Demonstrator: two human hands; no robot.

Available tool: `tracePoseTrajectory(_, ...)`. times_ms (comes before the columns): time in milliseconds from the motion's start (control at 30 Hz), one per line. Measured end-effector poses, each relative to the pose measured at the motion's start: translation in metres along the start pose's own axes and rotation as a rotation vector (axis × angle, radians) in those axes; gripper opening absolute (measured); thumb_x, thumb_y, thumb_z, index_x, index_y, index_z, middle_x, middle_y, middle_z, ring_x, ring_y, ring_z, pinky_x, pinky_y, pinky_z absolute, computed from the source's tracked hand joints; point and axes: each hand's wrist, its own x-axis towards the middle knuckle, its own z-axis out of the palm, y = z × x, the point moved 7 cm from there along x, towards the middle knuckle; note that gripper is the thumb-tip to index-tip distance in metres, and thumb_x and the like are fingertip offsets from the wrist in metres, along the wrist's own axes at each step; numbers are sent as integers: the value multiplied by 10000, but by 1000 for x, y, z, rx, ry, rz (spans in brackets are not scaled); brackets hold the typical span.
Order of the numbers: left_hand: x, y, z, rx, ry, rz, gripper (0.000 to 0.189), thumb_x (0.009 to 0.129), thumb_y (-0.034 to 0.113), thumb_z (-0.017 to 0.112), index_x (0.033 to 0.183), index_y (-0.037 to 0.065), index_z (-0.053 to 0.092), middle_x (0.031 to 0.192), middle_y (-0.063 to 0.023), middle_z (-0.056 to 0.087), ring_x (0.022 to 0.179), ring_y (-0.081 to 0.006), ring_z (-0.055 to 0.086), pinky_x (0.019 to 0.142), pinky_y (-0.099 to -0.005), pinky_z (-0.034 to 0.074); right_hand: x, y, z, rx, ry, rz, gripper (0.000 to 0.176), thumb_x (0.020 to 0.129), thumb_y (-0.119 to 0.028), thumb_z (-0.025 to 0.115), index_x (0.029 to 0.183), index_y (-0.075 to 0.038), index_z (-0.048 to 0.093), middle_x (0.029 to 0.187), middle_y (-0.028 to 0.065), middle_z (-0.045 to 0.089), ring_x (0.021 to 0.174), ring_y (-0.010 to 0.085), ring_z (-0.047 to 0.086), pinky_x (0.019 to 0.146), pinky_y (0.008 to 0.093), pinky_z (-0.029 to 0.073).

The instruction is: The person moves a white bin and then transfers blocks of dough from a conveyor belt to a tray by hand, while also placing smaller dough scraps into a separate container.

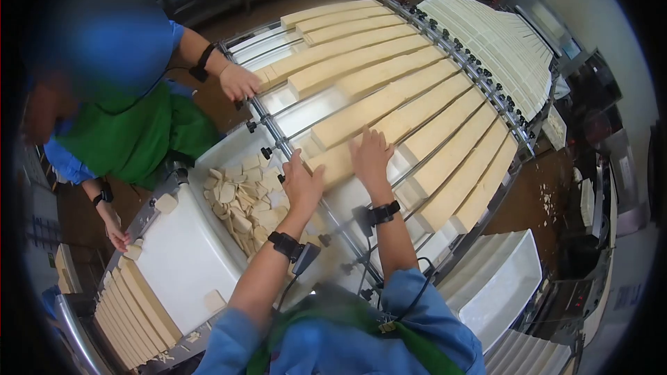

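The right hand (pixel 369 156) lies flat on a long pale slab (pixel 417 107), just beyond the black-knobbed rail (pixel 274 142). Its fingers are stretched forward and slightly spread, with the palm down on the slab's top face, and it pinches nothing. The left hand (pixel 302 184) sits right at the rail, against the same slab's near end. Its fingers are close together and point away from the person, with the thumb out to the side. It presses rather than grips, though the fingertips are partly hidden by the slab's edge. That slab runs slantwise away from the rail, and its near end lies between the two hands.

More slabs (pixel 361 42) lie side by side beyond the rail, each close beside its neighbour with narrow gaps between them, so there is little free room sideways. On the person's side of the rail, a white trough (pixel 180 250) holds a heap of small offcuts (pixel 240 201), just beside the left wrist. Farther up the rail, a co-worker's hand (pixel 240 82) touches the end of another slab, well apart from the person's hands. A stack of slabs (pixel 132 305) stands past the trough, away from the rail. An open white tray (pixel 500 285) sits well away from the rail, below the slabs' far ends.
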Motion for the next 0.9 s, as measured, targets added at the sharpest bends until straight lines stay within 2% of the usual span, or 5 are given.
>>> tracePoseTrajectory(233,3,-17,2,-8,-80,-38,674,898,321,759,1467,73,495,1275,-219,556,1229,-410,575,1058,-507,447,39,76,6,-43,184,158,693,972,-453,661,1462,15,513,1465,259,518,1424,411,423,1168,616,290)
tracePoseTrajectory(300,5,-17,4,60,-30,18,635,912,347,757,1447,90,530,1257,-204,593,1196,-361,625,1008,-480,505,57,103,7,-65,206,244,713,931,-459,700,1432,21,533,1388,248,556,1356,406,468,1133,587,329)
tracePoseTrajectory(500,5,-13,2,3,-96,-15,628,906,332,739,1443,94,518,1306,-217,541,1241,-418,575,1074,-507,440,70,95,-5,-191,140,192,696,905,-470,714,1347,49,573,1251,209,593,1219,381,522,1057,523,391)
tracePoseTrajectory(600,4,-10,-2,14,-102,3,613,906,332,733,1434,102,525,1299,-219,547,1225,-426,585,1063,-507,451,66,88,-3,-222,193,198,699,891,-495,720,1297,59,591,1258,208,595,1226,372,522,1047,509,397)
tracePoseTrajectory(900,5,-16,-24,-16,-147,13,571,905,321,725,1413,115,565,1251,-218,582,1181,-411,607,1025,-490,481,71,87,4,-220,80,304,730,885,-615,672,1161,61,691,1218,236,639,1214,400,557,1040,538,404)
